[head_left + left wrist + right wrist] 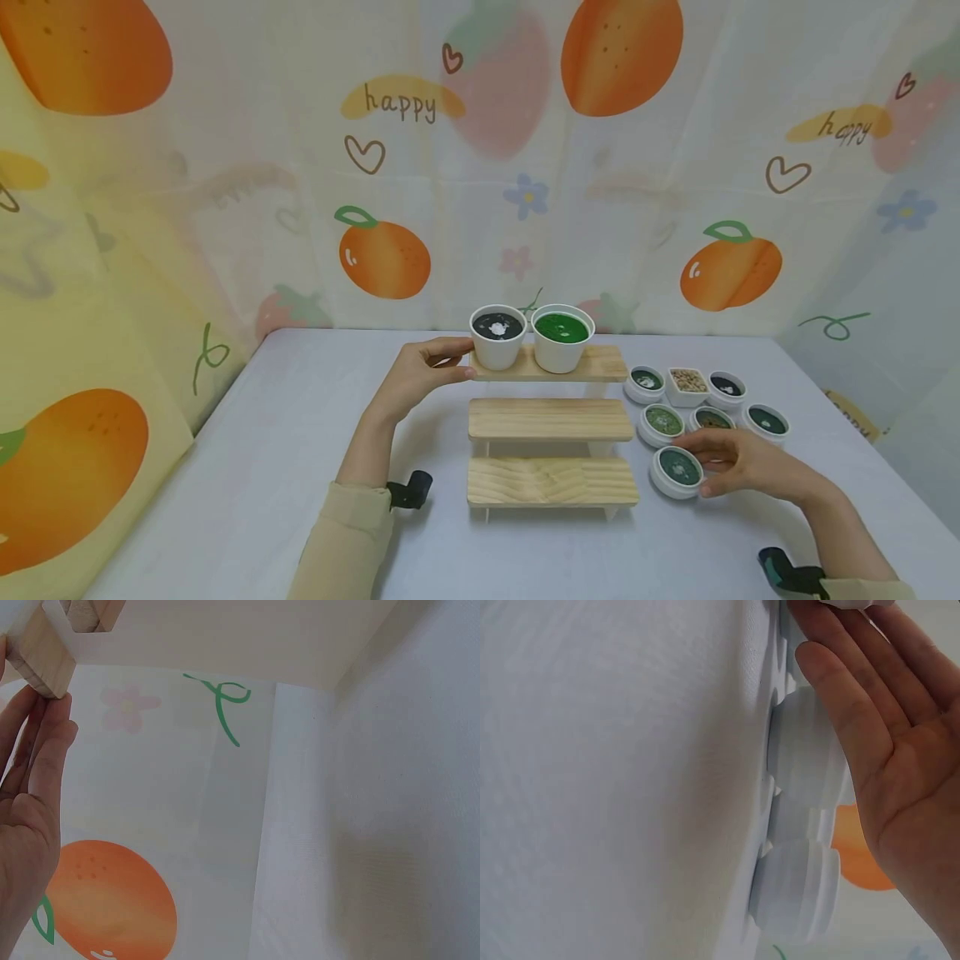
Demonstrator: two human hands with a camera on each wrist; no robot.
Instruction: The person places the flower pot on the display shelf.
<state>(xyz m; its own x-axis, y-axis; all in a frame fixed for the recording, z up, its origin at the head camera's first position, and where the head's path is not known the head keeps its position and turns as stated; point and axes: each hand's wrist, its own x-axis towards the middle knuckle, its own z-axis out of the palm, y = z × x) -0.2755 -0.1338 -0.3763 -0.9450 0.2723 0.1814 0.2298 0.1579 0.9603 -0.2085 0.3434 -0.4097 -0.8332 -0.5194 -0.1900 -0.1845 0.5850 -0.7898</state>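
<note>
White glazed round dish of dark green paste (677,471) on grey cloth-covered table (247,467), front of a cluster of similar small dishes (705,400), just right of three-tier pale pine step shelf (551,429). Likely light, rigid, smooth-walled, chippable, contents spillable; best taken by the side wall, kept level. Right hand (738,462) fingers straight against its rim, not clamped. Left hand (420,375) pinching top plank's left end, beside two white cups (531,335)
</note>
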